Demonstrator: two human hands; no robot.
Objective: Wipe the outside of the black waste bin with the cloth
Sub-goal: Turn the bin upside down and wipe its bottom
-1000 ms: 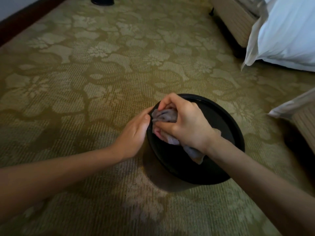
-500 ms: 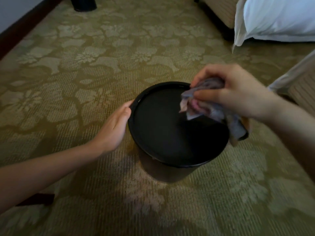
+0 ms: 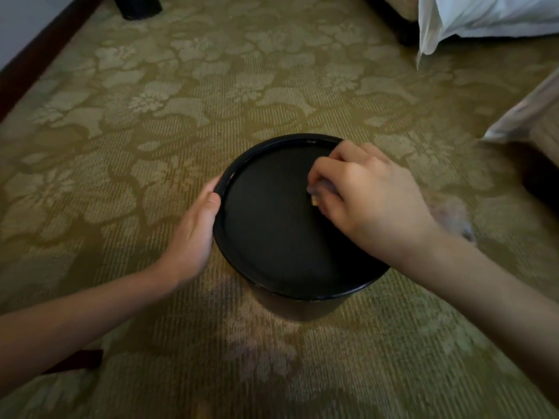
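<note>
The black waste bin (image 3: pixel 272 225) stands on the carpet, seen from above, its round flat top face towards me. My left hand (image 3: pixel 193 234) holds the bin's left rim, thumb on the edge and fingers down the side. My right hand (image 3: pixel 372 195) lies over the right part of the top and grips the greyish cloth (image 3: pixel 320 189). Most of the cloth is hidden under the fingers. A blurred loose end of the cloth (image 3: pixel 450 213) trails out to the right of my wrist.
Olive floral carpet (image 3: pixel 151 116) lies all round the bin. A bed with white linen (image 3: pixel 484 13) is at the top right, another bed corner (image 3: pixel 532 128) at the right edge. A dark object (image 3: pixel 139 4) stands at the top left by the skirting board (image 3: pixel 45 49).
My right hand has come down from above the bin's right rim onto its top with the cloth. My left hand stays on the left rim. The view has shifted closer.
</note>
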